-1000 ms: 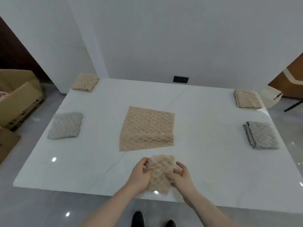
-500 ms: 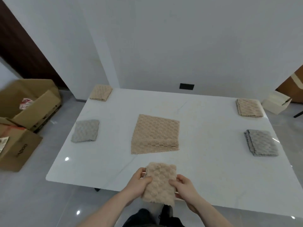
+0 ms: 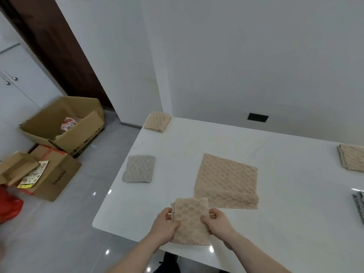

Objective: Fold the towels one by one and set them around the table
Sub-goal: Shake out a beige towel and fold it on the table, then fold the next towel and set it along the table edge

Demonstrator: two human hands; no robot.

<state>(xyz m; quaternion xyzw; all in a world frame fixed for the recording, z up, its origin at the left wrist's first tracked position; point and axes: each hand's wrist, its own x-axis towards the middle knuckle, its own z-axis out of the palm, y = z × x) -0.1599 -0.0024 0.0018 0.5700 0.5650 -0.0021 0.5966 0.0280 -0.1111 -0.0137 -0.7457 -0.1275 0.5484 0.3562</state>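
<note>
I hold the folded beige towel (image 3: 190, 221) above the near table (image 3: 285, 223) edge, left hand (image 3: 164, 226) and right hand (image 3: 218, 223) each gripping a side; bobbled, compact rectangle. Beyond: larger beige towel (image 3: 226, 181), grey towel (image 3: 138, 169), cardboard boxes (image 3: 59, 125) on floor

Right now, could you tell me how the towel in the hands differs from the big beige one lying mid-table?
The held towel is folded small; the middle towel is far larger. The held one is gripped by the left hand and right hand near the table's front edge; the middle one lies flat, untouched. Both are beige and bumpy.
</note>
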